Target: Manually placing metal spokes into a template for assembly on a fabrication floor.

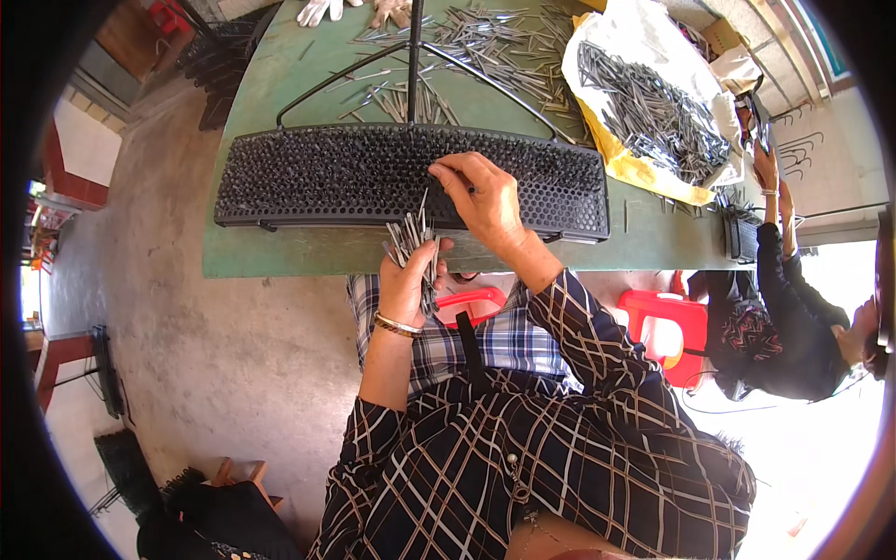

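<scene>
My left hand [405, 286] is closed round a bundle of thin grey metal strips [409, 237], which fan out above its fingers at the table's near edge. Over the middle of a long black perforated rack [579, 210], my right hand [487, 198] has thumb and forefinger pinched together. Whatever lies between those fingertips is too small to make out. Dark pieces stand packed in many of the rack's holes, while bare holes show along its near right part. A black metal frame [413, 84] rises from the rack's far side.
Loose metal strips [485, 47] lie scattered across the far part of the green table [280, 257]. At the far right, a white and yellow sack [644, 173] holds a heap more. Gloves [322, 9] lie at the back. Another person [784, 308] works at right, near a red stool [667, 322].
</scene>
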### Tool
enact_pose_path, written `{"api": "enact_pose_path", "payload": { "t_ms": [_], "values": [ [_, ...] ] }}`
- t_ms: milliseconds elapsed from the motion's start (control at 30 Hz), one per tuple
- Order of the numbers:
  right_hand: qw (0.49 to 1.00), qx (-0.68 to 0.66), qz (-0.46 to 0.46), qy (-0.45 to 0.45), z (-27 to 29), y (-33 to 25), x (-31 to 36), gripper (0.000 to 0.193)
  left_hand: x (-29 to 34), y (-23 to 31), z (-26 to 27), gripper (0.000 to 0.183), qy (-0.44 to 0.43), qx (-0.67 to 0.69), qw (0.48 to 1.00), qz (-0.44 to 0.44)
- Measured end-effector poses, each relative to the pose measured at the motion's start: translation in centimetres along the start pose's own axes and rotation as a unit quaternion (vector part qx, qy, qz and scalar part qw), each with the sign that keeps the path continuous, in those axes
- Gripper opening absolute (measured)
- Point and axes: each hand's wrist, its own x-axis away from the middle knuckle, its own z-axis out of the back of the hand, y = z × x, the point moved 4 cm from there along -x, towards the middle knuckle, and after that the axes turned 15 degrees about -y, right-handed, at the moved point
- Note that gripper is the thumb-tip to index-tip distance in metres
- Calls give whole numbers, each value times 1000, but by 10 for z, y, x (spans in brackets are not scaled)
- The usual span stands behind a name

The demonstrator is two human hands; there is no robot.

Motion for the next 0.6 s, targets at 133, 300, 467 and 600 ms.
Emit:
{"api": "enact_pose_path", "payload": {
  "t_ms": [133, 300, 467, 600],
  "values": [
    [999, 23, 19, -13, -2, -3, 1, 12, 0, -1, 3, 14, -2, 6, 1000, -4],
    [999, 28, 26, -24, -2, -5, 1, 12, -1, 0, 1, 15, -10, 0, 1000, -9],
    [999, 28, 23, -24, -2, -6, 1, 12, 0, 0, 3, 16, -6, 0, 1000, -4],
    [998, -46, -37, -8, -6, 5, 0, 13, -1, -1, 2, 16, -8, -2, 1000, -5]
  ]
}}
